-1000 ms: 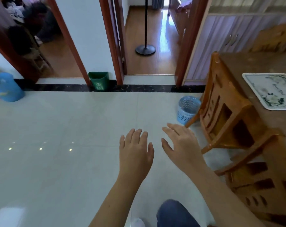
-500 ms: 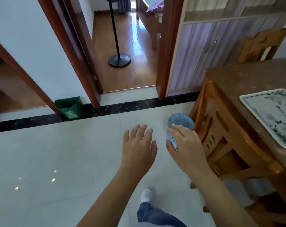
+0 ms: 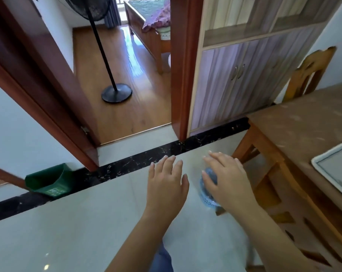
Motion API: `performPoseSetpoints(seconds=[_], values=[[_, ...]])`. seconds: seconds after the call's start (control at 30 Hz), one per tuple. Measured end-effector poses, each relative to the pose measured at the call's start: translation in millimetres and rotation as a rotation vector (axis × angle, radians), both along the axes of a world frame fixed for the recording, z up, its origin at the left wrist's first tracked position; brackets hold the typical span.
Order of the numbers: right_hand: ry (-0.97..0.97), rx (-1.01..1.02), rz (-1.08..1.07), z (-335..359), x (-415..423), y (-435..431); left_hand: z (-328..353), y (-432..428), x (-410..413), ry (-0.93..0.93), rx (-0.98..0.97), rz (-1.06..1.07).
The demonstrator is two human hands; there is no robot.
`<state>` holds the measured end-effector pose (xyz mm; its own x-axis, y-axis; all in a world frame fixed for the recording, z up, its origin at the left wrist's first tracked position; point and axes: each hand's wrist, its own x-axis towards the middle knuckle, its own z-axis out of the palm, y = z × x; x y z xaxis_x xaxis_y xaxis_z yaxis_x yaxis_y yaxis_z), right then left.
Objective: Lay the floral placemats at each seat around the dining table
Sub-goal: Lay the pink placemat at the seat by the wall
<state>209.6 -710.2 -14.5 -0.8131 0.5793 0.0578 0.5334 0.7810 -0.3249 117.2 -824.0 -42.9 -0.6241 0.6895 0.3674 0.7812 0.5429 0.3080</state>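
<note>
Head view, left hand (image 3: 166, 185) and right hand (image 3: 228, 181) spread, empty, glossy tile floor (image 3: 68, 232), rectangular white-edged placemat (image 3: 335, 173), wooden table (image 3: 303, 126)

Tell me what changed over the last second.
The person walked toward the doorway, so the view advanced: the fan and green bin look nearer, and the placemat slid to the right edge. Left hand and right hand stay open and empty; nothing was grasped or released.

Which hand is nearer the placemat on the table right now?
The right hand, empty and spread over the floor, left of the placemat. The left hand hangs farther left, also empty.
</note>
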Motion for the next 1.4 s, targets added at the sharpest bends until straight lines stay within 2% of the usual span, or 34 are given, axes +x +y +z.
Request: performPoseSetpoints(seconds=[0.13, 0.27, 0.47, 0.67, 0.87, 1.03, 1.23, 1.4], values=[[0.032, -0.002, -0.029, 6.8, -87.4, 31.1, 6.8, 35.5, -94.7, -0.060, 0.016, -0.057], [0.041, 0.001, -0.078, 14.6, -159.0, 68.3, 15.8, 79.7, -172.2, -0.043, 0.029, -0.145], [0.029, -0.021, -0.252, 13.8, -208.1, 138.6, 15.3, 168.2, -236.1, -0.057, 0.009, -0.291], [0.045, 0.001, -0.445, 8.7, -227.2, 230.3, 16.2, 286.4, -266.6, -0.035, 0.004, -0.473], [0.164, 0.039, -0.568, 13.2, -233.2, 345.8, 23.2, 420.2, -279.6, -0.012, -0.024, -0.643], [0.186, 0.052, -0.737, 12.5, -217.3, 421.0, 25.7, 517.4, -269.8, -0.001, -0.054, -0.793], [0.131, 0.040, -0.911, 12.1, -192.0, 475.0, 17.8, 593.3, -241.0, -0.050, -0.109, -1.000], [0.138, 0.053, -1.108, 17.3, -172.3, 522.2, 14.4, 669.9, -218.5, -0.060, -0.015, -1.198]])
